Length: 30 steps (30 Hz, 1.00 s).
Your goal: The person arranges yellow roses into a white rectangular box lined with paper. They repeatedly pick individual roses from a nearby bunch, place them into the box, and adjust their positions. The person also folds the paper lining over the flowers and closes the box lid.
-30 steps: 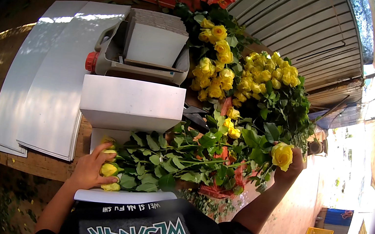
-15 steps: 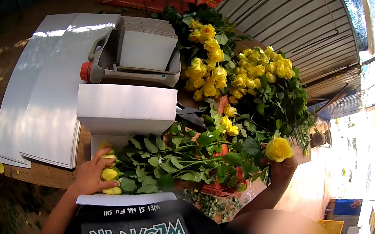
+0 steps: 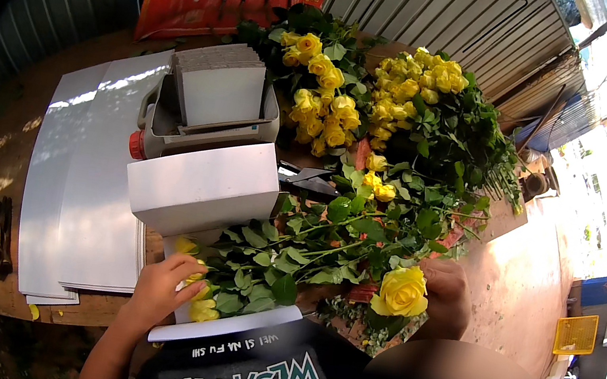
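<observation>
My left hand [image 3: 160, 286] curls its fingers over the yellow rose heads [image 3: 203, 310] at the near end of a bunch. Their leafy stems [image 3: 308, 258] stretch away to the right across the table. A sheet of white card [image 3: 237, 324] lies under the bunch, bent up along my shirt. In my right hand [image 3: 448, 294], closed and partly in shadow, is a single yellow rose [image 3: 400, 292], its open bloom just left of the fingers. The rose's stem is mostly hidden.
A folded white card box [image 3: 203, 187] stands before a cut-open jug [image 3: 203, 142] packed with cards. Dark shears [image 3: 307, 179] lie beside it. Several yellow roses [image 3: 417, 88] are piled behind. Large white sheets [image 3: 83, 185] are stacked at left; a red sack [image 3: 222, 3] lies at the back.
My right hand has lowered and come nearer my body with the rose, whose bloom now faces me more. My left hand stays on the rose heads. The whole view has tilted slightly.
</observation>
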Motion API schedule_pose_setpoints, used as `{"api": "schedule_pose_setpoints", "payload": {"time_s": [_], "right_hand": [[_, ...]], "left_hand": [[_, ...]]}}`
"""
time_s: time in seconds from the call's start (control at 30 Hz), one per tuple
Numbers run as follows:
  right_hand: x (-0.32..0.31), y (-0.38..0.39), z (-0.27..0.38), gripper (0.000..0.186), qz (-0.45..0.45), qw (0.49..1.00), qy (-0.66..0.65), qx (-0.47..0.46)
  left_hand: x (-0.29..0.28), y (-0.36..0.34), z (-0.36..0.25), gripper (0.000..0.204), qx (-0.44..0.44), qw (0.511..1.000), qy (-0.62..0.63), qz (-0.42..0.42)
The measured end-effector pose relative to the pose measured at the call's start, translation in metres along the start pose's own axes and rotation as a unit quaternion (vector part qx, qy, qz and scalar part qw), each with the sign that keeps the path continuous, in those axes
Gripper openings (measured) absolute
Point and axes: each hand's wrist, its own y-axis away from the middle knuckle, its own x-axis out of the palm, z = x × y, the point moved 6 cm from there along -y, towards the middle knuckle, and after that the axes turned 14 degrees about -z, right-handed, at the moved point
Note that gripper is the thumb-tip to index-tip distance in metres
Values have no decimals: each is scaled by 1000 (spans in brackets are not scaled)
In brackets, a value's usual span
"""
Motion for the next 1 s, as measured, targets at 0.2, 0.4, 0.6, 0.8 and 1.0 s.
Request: {"api": "schedule_pose_setpoints", "payload": {"time_s": [0.2, 0.4, 0.6, 0.8, 1.0], "right_hand": [[32, 6, -12, 25, 13, 999, -38, 28], [40, -2, -9, 23, 6, 998, -46, 32], [42, -5, -12, 23, 8, 995, -57, 81], [45, -11, -11, 24, 14, 996, -50, 70], [47, -13, -11, 24, 20, 997, -40, 68]], "left_hand": [[-45, -65, -153, 14, 196, 962, 156, -104], [-35, -66, -193, 20, 300, 944, 66, -122], [-28, -67, -188, 20, 282, 947, 45, -144], [-29, -66, -190, 19, 301, 940, 33, -156], [-27, -67, -189, 19, 297, 943, 14, -148]]}}
